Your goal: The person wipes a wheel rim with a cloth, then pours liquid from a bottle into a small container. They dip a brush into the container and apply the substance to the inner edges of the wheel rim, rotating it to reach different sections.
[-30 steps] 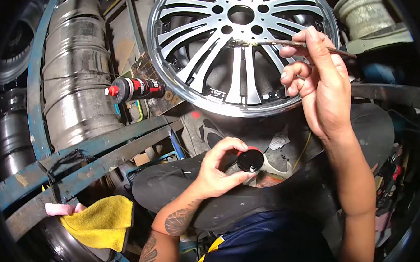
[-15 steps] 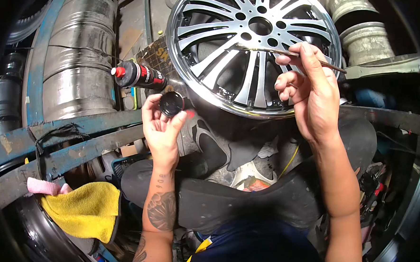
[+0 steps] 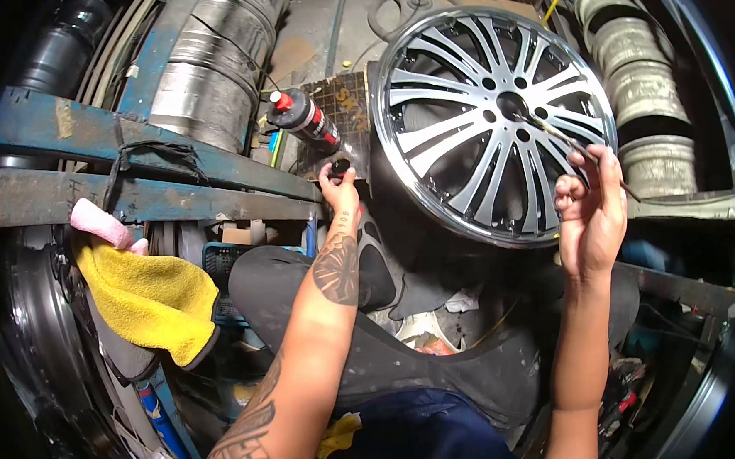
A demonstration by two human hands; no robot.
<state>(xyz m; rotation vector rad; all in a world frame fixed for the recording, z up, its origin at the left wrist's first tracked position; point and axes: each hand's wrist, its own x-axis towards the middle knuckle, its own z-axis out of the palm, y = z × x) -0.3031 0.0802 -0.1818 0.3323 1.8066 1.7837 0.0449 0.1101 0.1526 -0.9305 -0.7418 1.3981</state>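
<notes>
My left hand (image 3: 338,191) is closed around a small round black cap (image 3: 341,166), fingers at its sides, above the near edge of the dark board. In my right hand (image 3: 591,214) a thin paintbrush (image 3: 559,135) is pinched between thumb and fingers. The brush's pale tip points up and left, over the hub of the alloy wheel (image 3: 430,155). That wheel has bright silver spokes, dark gaps between them and a polished rim. Just beyond my left hand, a black bottle (image 3: 305,122) with red-and-white labelling and a red cap stands on the board (image 3: 353,139).
Blue metal rails (image 3: 173,161) run across the left side. A yellow cloth (image 3: 151,295) and a pink cloth (image 3: 101,223) hang over a dark wheel there. Stacked bare wheel barrels (image 3: 659,164) line the right side, and large silver ones (image 3: 202,93) lie at the back left.
My left hand has reached forward with the cap, toward the board below the bottle. The view has shifted, and the brush tip now overlaps the wheel's hub instead of a spoke.
</notes>
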